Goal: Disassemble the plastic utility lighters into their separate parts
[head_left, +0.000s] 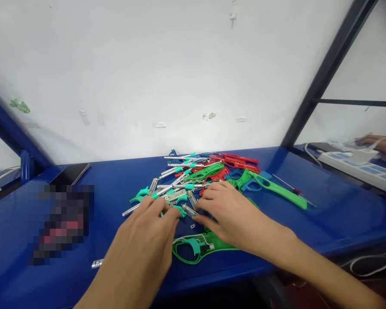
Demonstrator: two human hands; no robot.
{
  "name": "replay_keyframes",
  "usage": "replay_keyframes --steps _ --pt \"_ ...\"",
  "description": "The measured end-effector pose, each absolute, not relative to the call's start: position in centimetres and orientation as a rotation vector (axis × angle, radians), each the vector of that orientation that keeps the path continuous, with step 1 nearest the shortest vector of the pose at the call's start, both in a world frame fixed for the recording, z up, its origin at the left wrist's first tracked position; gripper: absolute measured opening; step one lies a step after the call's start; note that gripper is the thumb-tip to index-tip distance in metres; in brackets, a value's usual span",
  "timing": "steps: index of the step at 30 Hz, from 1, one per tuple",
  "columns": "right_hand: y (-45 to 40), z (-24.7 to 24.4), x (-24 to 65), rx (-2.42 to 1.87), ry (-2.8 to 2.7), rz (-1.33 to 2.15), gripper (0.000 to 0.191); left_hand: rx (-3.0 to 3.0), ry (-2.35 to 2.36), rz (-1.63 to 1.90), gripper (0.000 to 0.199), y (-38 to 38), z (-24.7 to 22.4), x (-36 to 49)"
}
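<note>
Both hands reach into a heap of lighter parts on the blue table. My left hand (pixel 151 227) is bent over teal trigger pieces (pixel 141 195) and metal tubes (pixel 131 209); its fingertips are partly hidden, so its grip is unclear. To the right, my right hand (pixel 223 208) has its thumb and fingers closed at a clear fuel capsule (pixel 189 211). A green shell half (pixel 193 256) with a teal trigger and a wire inside lies under and in front of the hands. Close by is a tiny metal piece (pixel 192 225).
Red shells (pixel 239 161) and a long green shell (pixel 283 191) lie behind and to the right, near a screwdriver (pixel 296 190). A dark phone (pixel 73 174) is at the back left. At far right are a power strip (pixel 357 169) and another person's hand (pixel 381 143).
</note>
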State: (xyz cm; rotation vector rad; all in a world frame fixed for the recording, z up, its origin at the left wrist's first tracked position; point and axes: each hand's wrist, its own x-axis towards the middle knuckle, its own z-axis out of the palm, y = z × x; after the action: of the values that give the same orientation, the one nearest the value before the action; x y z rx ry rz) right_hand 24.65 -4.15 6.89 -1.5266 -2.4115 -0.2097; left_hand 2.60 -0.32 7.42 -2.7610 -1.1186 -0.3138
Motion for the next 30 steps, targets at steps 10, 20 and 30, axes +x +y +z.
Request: replay_keyframes --steps 10,20,30 --pt "-3.7 7.1 23.6 -1.613 -2.498 -0.548 0.013 -2.895 -1.162 0.048 0.035 0.1 6.8 6.7" --pt "-7.0 7.4 27.5 -1.544 -2.011 0.177 0.015 -2.894 -1.06 -0.035 0.032 -0.2 6.0 7.1" --pt "-6.3 5.5 26.3 -1.343 -1.685 0.298 0.018 -2.911 -1.238 -0.835 0.025 0.7 7.0 3.8"
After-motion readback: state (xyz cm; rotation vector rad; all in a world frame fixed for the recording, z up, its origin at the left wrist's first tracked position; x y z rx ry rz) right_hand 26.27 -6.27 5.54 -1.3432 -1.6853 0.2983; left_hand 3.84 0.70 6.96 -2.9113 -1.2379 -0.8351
